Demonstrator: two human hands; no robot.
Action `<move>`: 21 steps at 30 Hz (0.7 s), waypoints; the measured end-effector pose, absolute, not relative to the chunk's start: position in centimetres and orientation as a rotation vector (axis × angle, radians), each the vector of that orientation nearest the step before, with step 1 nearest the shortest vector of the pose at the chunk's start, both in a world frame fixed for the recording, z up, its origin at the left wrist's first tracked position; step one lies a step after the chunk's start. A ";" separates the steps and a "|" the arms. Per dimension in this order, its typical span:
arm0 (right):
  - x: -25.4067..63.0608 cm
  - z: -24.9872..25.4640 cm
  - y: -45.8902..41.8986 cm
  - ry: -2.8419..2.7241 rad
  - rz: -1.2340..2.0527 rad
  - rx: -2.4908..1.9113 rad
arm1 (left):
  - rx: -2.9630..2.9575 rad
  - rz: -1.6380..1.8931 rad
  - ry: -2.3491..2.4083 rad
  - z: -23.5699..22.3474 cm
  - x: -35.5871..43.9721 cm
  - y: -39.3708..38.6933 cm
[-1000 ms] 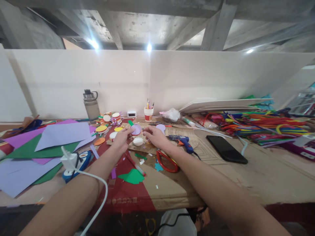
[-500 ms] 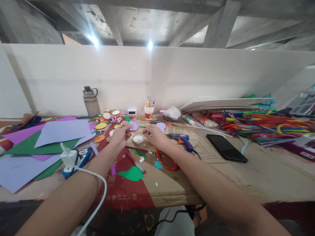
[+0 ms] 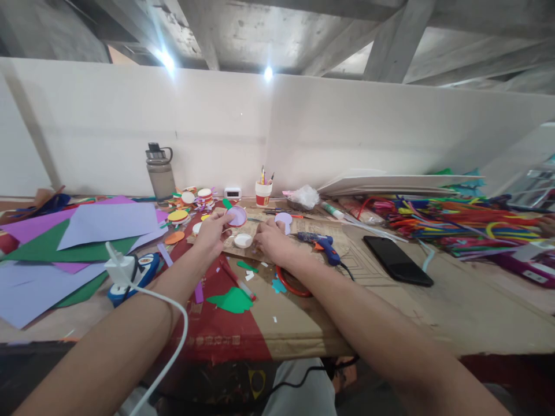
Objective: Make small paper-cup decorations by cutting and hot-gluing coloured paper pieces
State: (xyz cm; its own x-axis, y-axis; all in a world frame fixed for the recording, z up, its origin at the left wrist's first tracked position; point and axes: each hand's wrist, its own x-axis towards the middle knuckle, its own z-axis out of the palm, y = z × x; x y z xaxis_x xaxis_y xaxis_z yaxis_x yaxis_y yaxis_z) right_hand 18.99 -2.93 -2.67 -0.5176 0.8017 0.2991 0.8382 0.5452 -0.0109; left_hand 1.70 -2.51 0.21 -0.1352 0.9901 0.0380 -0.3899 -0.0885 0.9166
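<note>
My left hand (image 3: 212, 234) pinches a round disc (image 3: 237, 216) with a lavender face and a reddish rim, held tilted above the cardboard. Fingers bent and close together, my right hand (image 3: 274, 240) is low over the cardboard; what its fingertips hold, if anything, is hidden. Between both hands lies a shallow white round cap (image 3: 243, 240). Just behind the right hand is a lavender paper circle (image 3: 284, 218), partly covered by it. A blue glue gun (image 3: 323, 245) rests to the right, and red-handled scissors (image 3: 295, 284) lie partly under my right forearm.
Coloured paper sheets (image 3: 108, 222) and a white plug with its cable (image 3: 121, 268) are at left. A bottle (image 3: 159, 173) and a pen cup (image 3: 262, 193) stand by the wall. A phone (image 3: 396, 260) and bundled pipe cleaners (image 3: 455, 222) lie at right; green paper (image 3: 232, 300) lies in front.
My right hand has shifted slightly down and its fingers have drawn closer together. The left hand still holds the lavender disc, nearly in place. The camera view has tilted a little.
</note>
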 end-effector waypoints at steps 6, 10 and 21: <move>18.9 -2.0 -3.6 -2.598 -0.229 -1.367 | 0.885 1.516 0.975 0.3 1.8 -2.8; 19.2 -0.5 -4.4 -2.663 -0.095 -1.367 | 0.907 1.524 0.953 0.2 1.7 -2.6; 18.7 -0.1 -5.4 -2.715 -0.070 -1.351 | 0.918 1.515 0.965 0.2 1.8 -2.8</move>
State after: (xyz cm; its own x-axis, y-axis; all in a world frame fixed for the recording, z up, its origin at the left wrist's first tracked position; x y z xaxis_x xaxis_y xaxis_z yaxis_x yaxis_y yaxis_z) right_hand 18.72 -5.38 -0.08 -0.5987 0.7924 0.1172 0.7974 0.6034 -0.0067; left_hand 1.84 -2.75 0.22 -0.1352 0.9891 0.0580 -0.3653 -0.1042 0.9250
